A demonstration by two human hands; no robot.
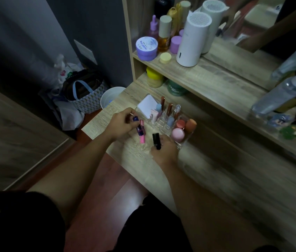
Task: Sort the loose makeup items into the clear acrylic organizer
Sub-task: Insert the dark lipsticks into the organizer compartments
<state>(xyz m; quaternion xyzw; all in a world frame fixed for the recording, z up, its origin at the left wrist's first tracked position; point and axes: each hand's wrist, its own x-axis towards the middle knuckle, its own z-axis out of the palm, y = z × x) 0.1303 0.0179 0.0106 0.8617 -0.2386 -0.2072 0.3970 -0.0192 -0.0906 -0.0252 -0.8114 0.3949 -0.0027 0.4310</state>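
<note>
Your left hand (121, 122), frame centre, grips blue-and-pink tube (141, 130) over wooden bench (207, 171). Your right hand (164, 149), just lower right of it, closed around black tube (156, 140), held upright. Clear acrylic organizer (179, 145) directly behind both hands, slots holding lip tubes, white compact (146, 106), pink jar (177, 134), orange sponge (190, 125).

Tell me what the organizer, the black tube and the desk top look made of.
Organizer: clear rigid plastic, probably acrylic; its contents show through the glossy walls.
Black tube, held in the right hand: opaque, probably plastic, with a slight sheen; too blurred to be sure.
Desk top: pale wood-grain, matte, likely laminate board rather than solid wood.
</note>
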